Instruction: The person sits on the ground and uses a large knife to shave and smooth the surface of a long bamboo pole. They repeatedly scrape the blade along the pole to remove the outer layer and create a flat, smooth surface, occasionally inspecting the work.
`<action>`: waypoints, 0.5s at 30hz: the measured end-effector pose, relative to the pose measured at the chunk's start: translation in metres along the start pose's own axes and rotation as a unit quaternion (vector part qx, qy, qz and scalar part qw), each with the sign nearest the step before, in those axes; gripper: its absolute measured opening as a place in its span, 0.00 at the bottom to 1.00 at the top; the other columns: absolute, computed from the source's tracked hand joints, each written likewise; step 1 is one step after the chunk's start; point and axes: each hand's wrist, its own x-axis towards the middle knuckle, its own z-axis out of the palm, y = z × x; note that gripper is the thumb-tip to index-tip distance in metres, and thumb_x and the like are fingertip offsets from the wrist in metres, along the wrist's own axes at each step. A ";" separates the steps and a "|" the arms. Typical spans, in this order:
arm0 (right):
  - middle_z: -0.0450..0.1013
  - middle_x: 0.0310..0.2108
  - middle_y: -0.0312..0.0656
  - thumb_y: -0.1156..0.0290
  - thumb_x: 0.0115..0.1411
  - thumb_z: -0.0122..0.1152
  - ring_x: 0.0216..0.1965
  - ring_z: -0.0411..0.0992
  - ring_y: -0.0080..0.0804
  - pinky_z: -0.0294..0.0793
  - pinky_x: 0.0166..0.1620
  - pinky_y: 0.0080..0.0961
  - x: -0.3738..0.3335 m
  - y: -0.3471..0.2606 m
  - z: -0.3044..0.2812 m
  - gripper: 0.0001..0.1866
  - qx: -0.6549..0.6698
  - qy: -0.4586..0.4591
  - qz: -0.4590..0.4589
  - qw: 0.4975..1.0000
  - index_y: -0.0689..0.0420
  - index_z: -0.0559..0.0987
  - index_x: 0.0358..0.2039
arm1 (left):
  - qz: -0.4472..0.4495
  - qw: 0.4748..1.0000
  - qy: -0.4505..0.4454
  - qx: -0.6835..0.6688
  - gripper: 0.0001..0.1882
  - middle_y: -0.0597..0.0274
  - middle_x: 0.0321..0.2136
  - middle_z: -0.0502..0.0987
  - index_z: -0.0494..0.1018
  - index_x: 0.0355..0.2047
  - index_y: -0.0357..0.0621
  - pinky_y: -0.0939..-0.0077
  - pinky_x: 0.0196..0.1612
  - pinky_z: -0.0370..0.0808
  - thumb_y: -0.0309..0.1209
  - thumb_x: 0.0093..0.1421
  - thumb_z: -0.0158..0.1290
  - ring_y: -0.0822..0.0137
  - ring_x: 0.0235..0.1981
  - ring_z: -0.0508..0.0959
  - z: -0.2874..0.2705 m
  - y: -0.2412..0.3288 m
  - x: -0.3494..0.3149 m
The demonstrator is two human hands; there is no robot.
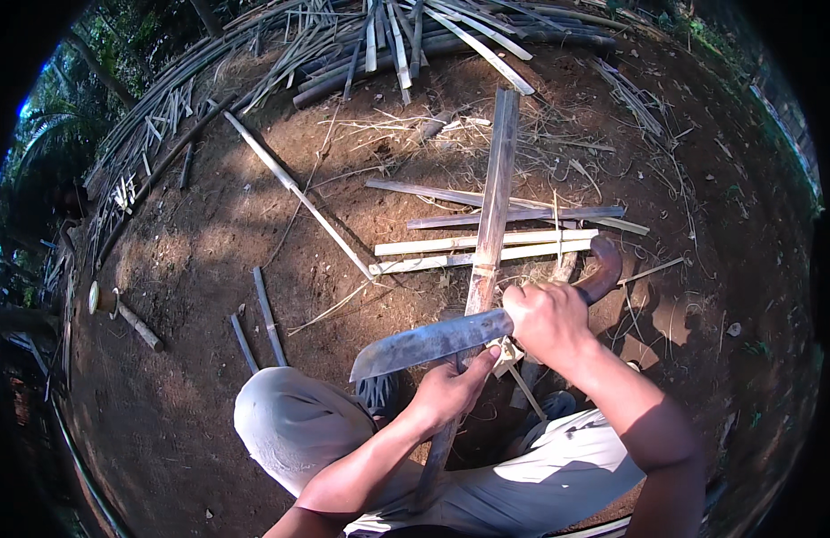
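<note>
My right hand (551,325) is wrapped round the curved wooden handle of a machete (428,345). Its broad grey blade points left and lies across a long split bamboo strip (496,193). That strip runs from between my legs away to the far side. Just below the blade, my left hand (451,387) grips the strip's near part, thumb toward the blade. By the left thumb, a pale cut end of wood (506,354) shows, partly hidden by the hands. Beyond the blade, several bamboo slats (487,240) lie crosswise on the ground under the strip.
A large heap of split bamboo (397,40) covers the far side. One long pale pole (298,193) lies slanted on the brown soil. Two short strips (268,314) rest near my left knee (294,421). Farther left are a cut log piece (139,325) and a small round container (99,298).
</note>
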 end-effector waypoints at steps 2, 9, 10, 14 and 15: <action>0.73 0.14 0.49 0.77 0.53 0.52 0.17 0.77 0.43 0.77 0.21 0.40 0.004 0.013 0.000 0.06 -0.009 0.017 0.048 0.999 0.57 0.74 0.20 | 0.050 0.999 -0.005 -0.019 0.17 0.75 0.12 0.61 0.65 0.25 0.48 0.80 0.13 0.52 0.42 0.67 0.53 0.81 0.10 0.57 -0.001 0.000 0.000; 0.74 0.17 0.50 0.80 0.48 0.54 0.22 0.77 0.49 0.76 0.27 0.42 -0.007 -0.001 0.009 0.04 0.003 0.016 0.002 1.000 0.58 0.72 0.19 | -0.002 1.000 -0.006 -0.013 0.16 0.76 0.11 0.60 0.66 0.25 0.48 0.80 0.13 0.51 0.42 0.66 0.54 0.81 0.10 0.56 -0.007 0.003 -0.012; 0.74 0.17 0.50 0.80 0.48 0.53 0.22 0.76 0.50 0.75 0.27 0.43 0.006 0.010 -0.002 0.04 0.012 -0.009 0.066 0.998 0.58 0.72 0.20 | 0.007 1.000 -0.005 -0.019 0.16 0.76 0.11 0.60 0.66 0.25 0.48 0.80 0.13 0.51 0.42 0.66 0.54 0.81 0.10 0.56 -0.005 0.006 -0.011; 0.72 0.14 0.49 0.77 0.51 0.52 0.18 0.77 0.45 0.77 0.22 0.40 -0.026 -0.029 0.011 0.06 -0.005 -0.009 -0.081 0.997 0.57 0.72 0.19 | -0.008 1.000 -0.018 -0.011 0.15 0.77 0.11 0.60 0.66 0.26 0.48 0.80 0.13 0.50 0.41 0.66 0.54 0.82 0.09 0.55 -0.004 -0.001 -0.019; 0.72 0.13 0.48 0.79 0.52 0.52 0.19 0.78 0.43 0.77 0.22 0.40 -0.023 -0.020 0.015 0.07 -0.018 0.056 -0.126 0.990 0.58 0.72 0.18 | -0.042 0.999 -0.029 0.003 0.14 0.77 0.11 0.60 0.66 0.28 0.48 0.80 0.12 0.50 0.41 0.66 0.55 0.82 0.09 0.55 -0.007 -0.001 -0.018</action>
